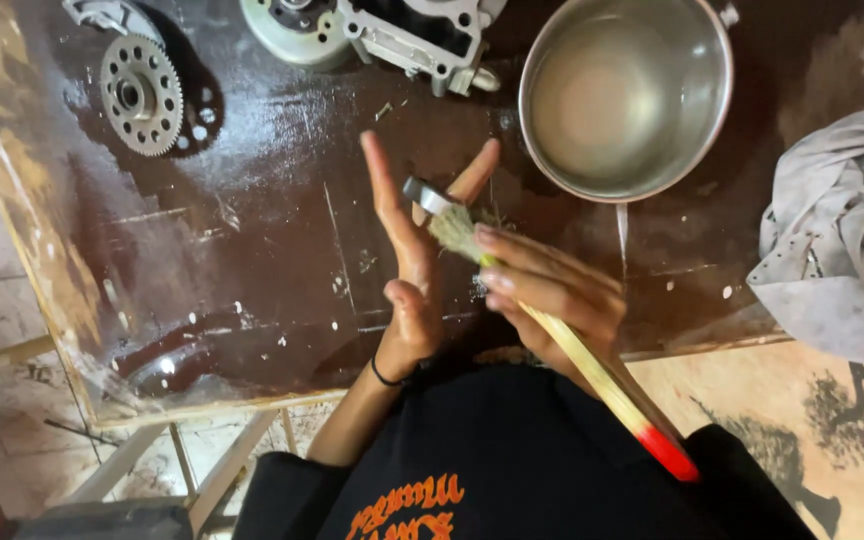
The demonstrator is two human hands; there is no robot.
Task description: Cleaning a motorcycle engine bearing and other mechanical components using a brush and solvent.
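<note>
While the left hand (pixel 407 250) pinches a small metal ring (pixel 426 195) near the middle of the wet table (pixel 252 250), the right hand (pixel 552 290) grips a paintbrush (pixel 562 345), scrubbing it. Next, I think, gentle strokes and a steady pinch.

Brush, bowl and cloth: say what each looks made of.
Brush, held in the right hand: pale wooden handle with a red-dipped end, straw-coloured bristles, probably natural fibre.
Bowl: metal, likely steel, going by its dull grey sheen and thin rolled rim.
Cloth: grey woven fabric, soft and creased, stained.
The left hand holds a small shiny metal ring against the bristles.
</note>
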